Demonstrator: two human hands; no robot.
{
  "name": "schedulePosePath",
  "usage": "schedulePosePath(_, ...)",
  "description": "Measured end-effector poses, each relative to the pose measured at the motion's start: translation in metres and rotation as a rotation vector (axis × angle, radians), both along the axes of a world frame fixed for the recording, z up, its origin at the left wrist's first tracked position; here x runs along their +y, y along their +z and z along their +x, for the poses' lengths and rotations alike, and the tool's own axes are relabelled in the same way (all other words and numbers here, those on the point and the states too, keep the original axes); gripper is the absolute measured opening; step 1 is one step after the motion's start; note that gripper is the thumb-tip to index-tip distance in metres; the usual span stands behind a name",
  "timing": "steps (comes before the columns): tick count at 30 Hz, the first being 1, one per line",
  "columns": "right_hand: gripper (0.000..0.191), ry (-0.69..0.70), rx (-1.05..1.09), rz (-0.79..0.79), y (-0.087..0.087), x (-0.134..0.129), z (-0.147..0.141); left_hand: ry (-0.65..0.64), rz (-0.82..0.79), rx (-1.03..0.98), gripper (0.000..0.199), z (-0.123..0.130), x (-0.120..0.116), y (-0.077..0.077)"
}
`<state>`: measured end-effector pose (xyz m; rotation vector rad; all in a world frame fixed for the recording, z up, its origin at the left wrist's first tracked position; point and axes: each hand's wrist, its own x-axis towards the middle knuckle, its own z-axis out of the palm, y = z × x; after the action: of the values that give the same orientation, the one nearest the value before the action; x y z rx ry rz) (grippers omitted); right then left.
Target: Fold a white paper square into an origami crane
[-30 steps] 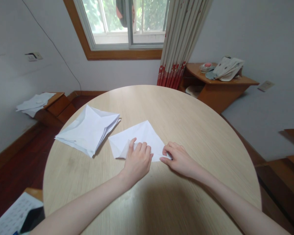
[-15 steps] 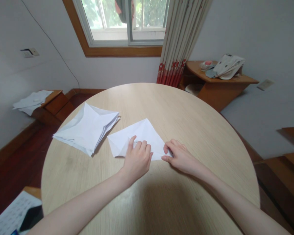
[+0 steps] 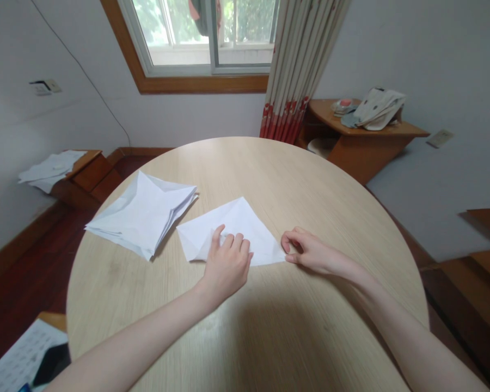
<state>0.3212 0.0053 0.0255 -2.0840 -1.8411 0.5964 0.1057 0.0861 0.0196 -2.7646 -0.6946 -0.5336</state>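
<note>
A folded sheet of white paper [image 3: 245, 218] lies on the round wooden table [image 3: 318, 190], its creases running toward the upper point. On its lower middle rests my left hand [image 3: 227, 260], pressing it down with the fingers bent and apart and the index finger reaching forward. At the paper's right corner my right hand [image 3: 306, 250] has its thumb and curled index finger closed on the very tip. To the left sits a stack of folded white papers [image 3: 147, 212], with pointed corners and loose layered edges.
Beyond the table stand a window [image 3: 212, 38] and a curtain [image 3: 298, 71]. A wooden desk [image 3: 351, 152] at the right back carries a cloth bag [image 3: 379, 109]. More papers [image 3: 53, 169] lie on a low cabinet at left. A dark phone-like object [image 3: 53, 365] is at lower left.
My right hand has slid a little to the right, out to the tip of the paper's corner. My left hand stays on the paper. The view has shifted slightly.
</note>
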Motion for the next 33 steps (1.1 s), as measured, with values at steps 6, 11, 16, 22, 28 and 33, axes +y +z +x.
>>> schedulePosePath(6, 0.013, 0.028, 0.190, -0.088, 0.004, 0.002, 0.006, 0.002, -0.001, -0.003, 0.013, 0.000, -0.001, 0.000)
schedulePosePath(11, 0.013, 0.036, 0.278, -0.132, 0.011, 0.002, 0.011, 0.013, 0.017, 0.007, 0.013, 0.000, 0.000, -0.002)
schedulePosePath(16, 0.013, -0.043, 0.446, -0.015, 0.012, 0.003, 0.002, 0.010, 0.017, -0.002, 0.014, 0.000, 0.000, -0.002)
schedulePosePath(22, 0.007, 0.009, 0.469, 0.155, 0.001, 0.006, -0.032, 0.017, 0.016, -0.012, 0.014, 0.000, -0.001, -0.001)
schedulePosePath(28, 0.011, 0.091, 0.157, 0.161, -0.009, 0.009, -0.041, 0.018, 0.008, -0.010, 0.014, -0.001, -0.002, -0.002)
schedulePosePath(33, 0.010, 0.050, 0.002, 0.092, -0.008, 0.008, -0.042, 0.020, -0.039, 0.008, 0.018, -0.003, -0.004, 0.000)
